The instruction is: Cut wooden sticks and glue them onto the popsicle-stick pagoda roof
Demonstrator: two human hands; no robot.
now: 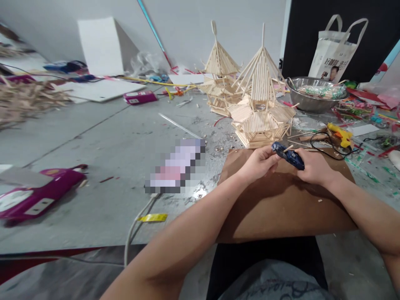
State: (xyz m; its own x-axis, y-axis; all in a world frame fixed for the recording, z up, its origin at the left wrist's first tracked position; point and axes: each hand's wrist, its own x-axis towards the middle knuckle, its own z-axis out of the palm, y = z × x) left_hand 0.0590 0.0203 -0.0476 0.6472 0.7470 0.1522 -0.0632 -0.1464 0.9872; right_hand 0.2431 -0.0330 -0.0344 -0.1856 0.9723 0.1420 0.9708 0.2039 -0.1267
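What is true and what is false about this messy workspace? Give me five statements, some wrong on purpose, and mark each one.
1. The right hand grips a dark blue tool. True.
2. The yellow glue gun lies nearer the left hand than the right hand. False: it lies nearer the right hand.
3. Two stick-built towers stand beyond the hands. True.
4. The metal bowl is upside down. False: it stands upright, with plastic packaging in it.
5. A brown board lies beneath the hands. True.
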